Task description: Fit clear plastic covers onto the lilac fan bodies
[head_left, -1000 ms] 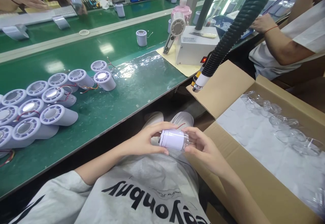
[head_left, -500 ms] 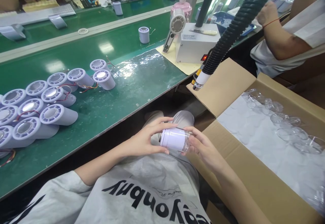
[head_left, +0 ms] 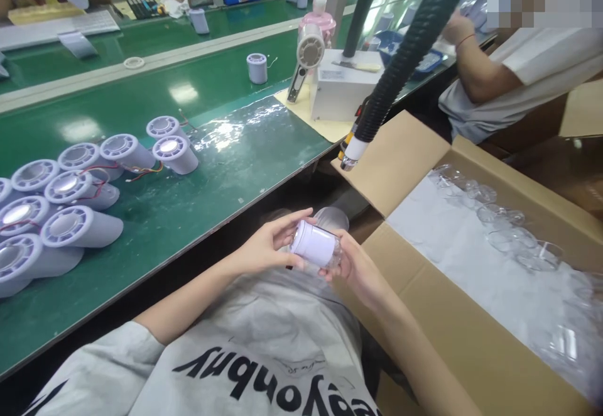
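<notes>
A small lavender cylinder (head_left: 315,244) with a clear plastic cup over its right end lies tilted between my two hands, above my lap. My left hand (head_left: 264,245) grips the lavender rimmed end, thumb below and fingers above. At the other end, my right hand (head_left: 358,270) has its fingers wrapped round the clear cup (head_left: 335,254). Part of that cup is hidden behind the right fingers. On the bench to the left stand several lavender cylinders (head_left: 83,226) with slotted rims and thin coloured wires.
An open cardboard box (head_left: 414,278) holds clear plastic cups (head_left: 511,238) on white lining. A black ribbed hose (head_left: 400,58) hangs in front of a grey-white machine (head_left: 336,92). A handheld fan (head_left: 308,54) stands beside it on the green bench (head_left: 230,183). A co-worker's arm (head_left: 485,67) is at right.
My view has shifted, so the bench items appear further left. The cylinder is tilted more, its right end lower. My left fingers have drawn back from its top, and my right fingers wrap the cup more closely.
</notes>
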The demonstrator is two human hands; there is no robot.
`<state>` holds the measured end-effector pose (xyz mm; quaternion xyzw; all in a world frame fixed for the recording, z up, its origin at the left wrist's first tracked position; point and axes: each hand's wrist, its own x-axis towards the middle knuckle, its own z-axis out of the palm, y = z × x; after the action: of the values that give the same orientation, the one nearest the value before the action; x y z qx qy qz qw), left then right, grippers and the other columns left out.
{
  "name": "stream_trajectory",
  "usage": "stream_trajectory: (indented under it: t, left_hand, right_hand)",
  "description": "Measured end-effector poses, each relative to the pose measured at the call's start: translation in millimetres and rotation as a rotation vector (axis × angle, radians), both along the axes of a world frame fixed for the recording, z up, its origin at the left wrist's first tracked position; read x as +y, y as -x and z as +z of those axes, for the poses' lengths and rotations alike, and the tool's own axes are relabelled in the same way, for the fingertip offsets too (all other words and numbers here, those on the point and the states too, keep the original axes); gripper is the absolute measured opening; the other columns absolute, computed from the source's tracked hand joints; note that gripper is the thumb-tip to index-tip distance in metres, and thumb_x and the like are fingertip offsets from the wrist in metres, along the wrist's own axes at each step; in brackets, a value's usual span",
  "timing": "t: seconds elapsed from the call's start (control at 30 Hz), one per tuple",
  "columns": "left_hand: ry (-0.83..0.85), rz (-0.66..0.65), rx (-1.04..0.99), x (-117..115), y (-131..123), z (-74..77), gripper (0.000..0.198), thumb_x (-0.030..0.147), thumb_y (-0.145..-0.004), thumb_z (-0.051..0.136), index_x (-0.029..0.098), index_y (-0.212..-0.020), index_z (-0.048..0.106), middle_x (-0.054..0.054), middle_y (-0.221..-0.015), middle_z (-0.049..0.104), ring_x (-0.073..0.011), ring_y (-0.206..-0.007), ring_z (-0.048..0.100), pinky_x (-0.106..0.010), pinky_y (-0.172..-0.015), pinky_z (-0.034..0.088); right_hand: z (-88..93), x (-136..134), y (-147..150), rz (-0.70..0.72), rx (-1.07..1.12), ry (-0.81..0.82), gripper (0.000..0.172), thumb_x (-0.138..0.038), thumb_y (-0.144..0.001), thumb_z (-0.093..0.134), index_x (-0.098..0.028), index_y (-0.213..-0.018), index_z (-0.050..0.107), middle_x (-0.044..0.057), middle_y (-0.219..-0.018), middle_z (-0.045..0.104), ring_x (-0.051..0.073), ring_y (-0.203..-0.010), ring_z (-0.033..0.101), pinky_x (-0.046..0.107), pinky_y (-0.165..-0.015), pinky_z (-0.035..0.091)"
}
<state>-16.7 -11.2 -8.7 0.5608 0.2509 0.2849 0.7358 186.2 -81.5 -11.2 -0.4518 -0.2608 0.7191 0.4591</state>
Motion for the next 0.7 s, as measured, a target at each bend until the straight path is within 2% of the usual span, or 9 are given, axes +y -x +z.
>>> stream_trajectory:
  t: [0.1, 0.2, 0.3, 0.4, 0.53, 0.7]
  left_hand:
    - [0.076, 0.027, -0.023, 29, -22, -7.0, 0.088, 0.019, -0.060, 0.088, 0.022, -0.139, 0.051, -0.017, -0.141, 0.054, -0.0309, -0.129, 0.053, -0.043, -0.106, 0.044]
    - [0.082, 0.033, -0.014, 62, -49, -5.5, 0.086, 0.021, -0.058, 0.089, 0.017, -0.136, 0.054, -0.018, -0.138, 0.057, -0.0303, -0.129, 0.053, -0.044, -0.108, 0.042]
    - [0.050, 0.010, 0.005, 89, -71, 0.5, 0.080, 0.024, -0.059, 0.089, 0.014, -0.131, 0.058, -0.018, -0.134, 0.061, -0.0296, -0.125, 0.056, -0.045, -0.109, 0.040]
    - [0.013, -0.012, 0.025, 107, -81, 3.5, 0.074, 0.026, -0.062, 0.087, 0.011, -0.128, 0.060, -0.018, -0.131, 0.062, -0.0300, -0.122, 0.058, -0.048, -0.109, 0.040]
    - [0.001, 0.023, 0.052, 109, -73, 0.4, 0.078, 0.025, -0.061, 0.087, 0.013, -0.132, 0.056, -0.018, -0.136, 0.059, -0.0302, -0.124, 0.057, -0.047, -0.109, 0.039]
    - [-0.024, 0.060, 0.028, 75, -44, 3.6, 0.070, 0.017, -0.058, 0.089, 0.019, -0.122, 0.061, -0.015, -0.136, 0.059, -0.0282, -0.117, 0.061, -0.040, -0.098, 0.049]
  right_hand:
    - [-14.1, 19, -4, -0.137, 0.059, 0.014, 0.038, -0.054, -0.083, 0.066, -0.021, -0.100, 0.056, 0.001, -0.076, 0.070, 0.014, -0.055, 0.066, 0.022, -0.049, 0.052]
    - [-25.8, 44, -12, -0.237, 0.063, -0.014, 0.033, -0.053, -0.090, 0.055, -0.021, -0.099, 0.055, 0.002, -0.078, 0.070, 0.013, -0.054, 0.064, 0.021, -0.048, 0.052]
    - [-31.4, 69, -22, -0.297, 0.064, -0.047, 0.035, -0.053, -0.092, 0.051, -0.020, -0.099, 0.057, 0.005, -0.080, 0.071, 0.015, -0.058, 0.065, 0.023, -0.049, 0.053]
    - [-32.6, 88, -29, -0.312, 0.054, -0.066, 0.036, -0.052, -0.095, 0.048, -0.018, -0.099, 0.059, 0.007, -0.076, 0.071, 0.015, -0.056, 0.065, 0.023, -0.048, 0.053]
    - [-29.8, 95, -31, -0.284, 0.027, -0.088, 0.036, -0.053, -0.092, 0.054, -0.017, -0.097, 0.056, 0.005, -0.069, 0.070, 0.012, -0.049, 0.063, 0.018, -0.045, 0.051]
    - [-13.4, 70, -24, -0.194, -0.028, -0.135, 0.053, -0.065, -0.070, 0.074, -0.019, -0.085, 0.053, 0.000, -0.061, 0.067, 0.013, -0.047, 0.065, 0.016, -0.040, 0.049]
